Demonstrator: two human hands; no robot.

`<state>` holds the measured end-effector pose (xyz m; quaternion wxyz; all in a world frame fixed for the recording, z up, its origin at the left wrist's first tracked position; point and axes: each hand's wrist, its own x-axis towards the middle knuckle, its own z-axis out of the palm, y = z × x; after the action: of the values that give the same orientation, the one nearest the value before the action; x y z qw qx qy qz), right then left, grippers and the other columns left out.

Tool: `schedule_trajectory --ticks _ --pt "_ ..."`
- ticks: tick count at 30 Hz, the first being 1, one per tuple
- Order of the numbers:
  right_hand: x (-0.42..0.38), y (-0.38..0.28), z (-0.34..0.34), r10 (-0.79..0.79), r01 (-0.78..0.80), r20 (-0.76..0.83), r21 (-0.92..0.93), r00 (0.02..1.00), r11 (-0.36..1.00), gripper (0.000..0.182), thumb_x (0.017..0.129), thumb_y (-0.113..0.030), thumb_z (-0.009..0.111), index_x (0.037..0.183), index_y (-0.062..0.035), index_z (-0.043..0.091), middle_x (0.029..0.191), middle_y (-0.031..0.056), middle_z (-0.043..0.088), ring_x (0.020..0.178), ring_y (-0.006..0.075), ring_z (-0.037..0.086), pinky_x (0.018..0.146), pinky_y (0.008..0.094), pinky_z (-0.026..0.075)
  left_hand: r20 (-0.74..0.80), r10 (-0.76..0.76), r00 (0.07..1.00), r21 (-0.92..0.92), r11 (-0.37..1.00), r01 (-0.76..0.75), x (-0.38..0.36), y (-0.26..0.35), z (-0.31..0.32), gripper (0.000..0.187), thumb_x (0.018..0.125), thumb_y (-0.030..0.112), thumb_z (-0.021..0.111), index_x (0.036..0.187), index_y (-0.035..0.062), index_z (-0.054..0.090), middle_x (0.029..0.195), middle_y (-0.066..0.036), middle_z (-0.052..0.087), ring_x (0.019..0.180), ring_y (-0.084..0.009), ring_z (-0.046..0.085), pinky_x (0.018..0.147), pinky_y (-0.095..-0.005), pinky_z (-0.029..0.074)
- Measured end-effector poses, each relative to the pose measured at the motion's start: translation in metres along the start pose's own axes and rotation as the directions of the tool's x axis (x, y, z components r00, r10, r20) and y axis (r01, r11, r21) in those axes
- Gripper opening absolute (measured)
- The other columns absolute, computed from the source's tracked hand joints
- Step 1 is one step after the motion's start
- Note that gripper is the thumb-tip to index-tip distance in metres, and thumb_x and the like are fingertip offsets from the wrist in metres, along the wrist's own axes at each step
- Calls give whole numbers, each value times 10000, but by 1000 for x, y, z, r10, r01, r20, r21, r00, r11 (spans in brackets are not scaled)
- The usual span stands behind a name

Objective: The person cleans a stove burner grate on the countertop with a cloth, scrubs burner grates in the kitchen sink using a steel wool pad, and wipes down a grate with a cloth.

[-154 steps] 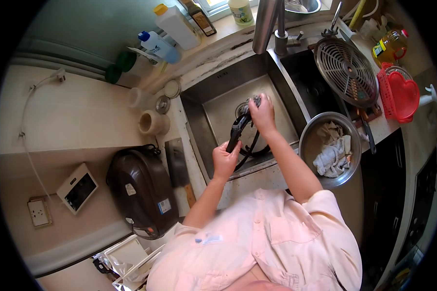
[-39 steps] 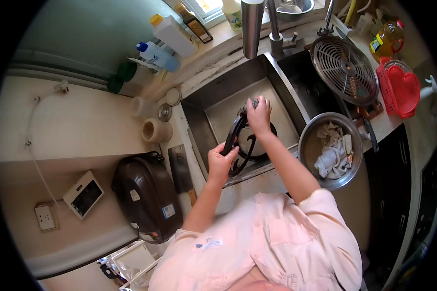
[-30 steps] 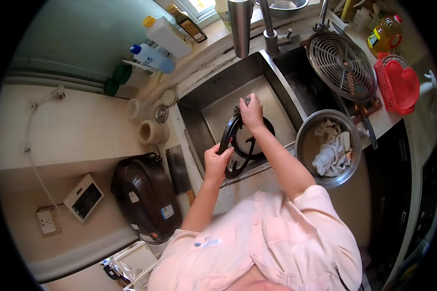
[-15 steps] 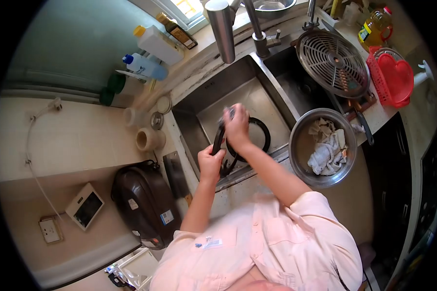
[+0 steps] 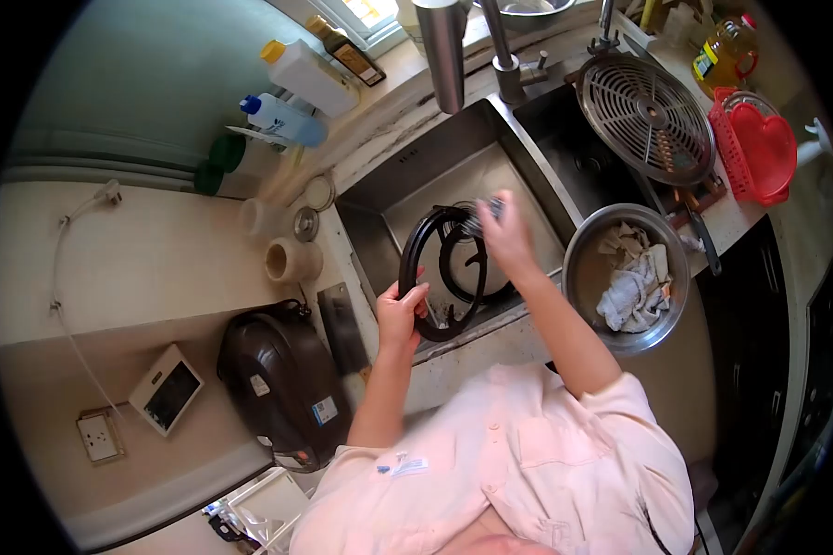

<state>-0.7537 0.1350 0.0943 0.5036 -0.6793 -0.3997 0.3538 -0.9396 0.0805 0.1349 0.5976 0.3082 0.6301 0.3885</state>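
My left hand [image 5: 400, 313] grips the near left side of a black stove pan support [image 5: 409, 254], a ring with short prongs, tilted up over the sink [image 5: 372, 205]. In my right hand [image 5: 511, 239] is a silver metal scourer [image 5: 475, 220], held at the ring's far right side; that hand is slightly blurred. A second black ring [image 5: 501, 298] lies on the sink floor, partly hidden behind the first.
A steel basin [image 5: 576, 268] with wet cloths [image 5: 634, 291] stands right of the sink. Behind it are a round slotted steel rack [image 5: 611, 120] and a red basket [image 5: 729, 148]. A cleaver [image 5: 342, 328] lies left, beside a dark brown appliance [image 5: 273, 379]. The faucet [image 5: 507, 69] rises behind.
The ring has turned to show its open face. My right hand has moved right and slightly nearer with the scourer, while my left hand keeps its hold.
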Motion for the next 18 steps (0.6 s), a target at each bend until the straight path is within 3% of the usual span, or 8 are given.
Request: schedule_trajectory --ticks 3,5,7,8,9,11,15,18 --pt "-22 8 -75 -296 201 -169 -428 940 881 270 830 -244 594 939 -14 501 914 167 517 889 345 470 806 424 387 12 -35 999 -89 995 36 5 5 -1 332 767 13 621 1096 -11 585 574 33 448 483 -60 389 463 -220 328" --pt "-30 45 -113 -288 63 -226 -675 931 735 290 804 -227 614 965 -16 496 988 173 495 950 353 454 812 438 387 32 -32 999 -100 994 35 6 6 0 330 765 11 621 1092 -11 587 574 33 448 485 -59 388 464 -221 328" --pt "-52 77 -132 -151 -45 -145 -848 978 528 319 789 -203 626 1003 -21 476 1048 178 466 991 365 438 837 444 379 52 -29 998 -100 994 34 6 7 2 328 764 10 622 1089 -12 587 575 36 445 487 -56 388 464 -222 327" --pt "-66 80 -131 -69 12 -25 -870 997 493 329 765 -151 624 1023 -31 459 1057 187 448 1000 373 434 847 455 381 65 -22 998 -101 995 28 8 8 4 327 763 9 623 1088 -13 587 575 38 443 488 -55 387 464 -222 326" --pt "-74 88 -133 -245 265 171 -863 954 431 321 749 -92 602 1026 -33 452 1055 169 451 1009 361 436 836 460 389 77 -17 997 -96 995 24 10 9 7 324 763 8 624 1085 -11 590 575 39 445 487 -53 388 463 -219 323" --pt "-64 94 -153 -109 362 353 -814 929 454 341 736 -41 576 1055 -30 456 1098 160 458 1018 359 443 831 452 397 95 -16 995 -84 996 24 9 8 10 319 763 5 626 1080 -7 597 575 42 447 484 -50 389 460 -215 316" --pt "-33 61 -146 -236 154 -44 -639 971 754 250 776 -60 578 1014 -17 513 1016 168 528 936 351 496 813 425 410 127 87 988 -29 996 -84 15 -1 21 279 761 10 638 1039 8 624 583 56 463 482 -37 380 453 -204 293" --pt "-47 -12 -89 -224 200 -43 -316 974 928 258 809 -102 593 1033 3 519 958 156 542 908 314 527 831 375 416 134 155 979 9 988 -157 14 -8 24 211 765 27 647 975 14 646 617 74 490 499 -16 367 454 -196 282"
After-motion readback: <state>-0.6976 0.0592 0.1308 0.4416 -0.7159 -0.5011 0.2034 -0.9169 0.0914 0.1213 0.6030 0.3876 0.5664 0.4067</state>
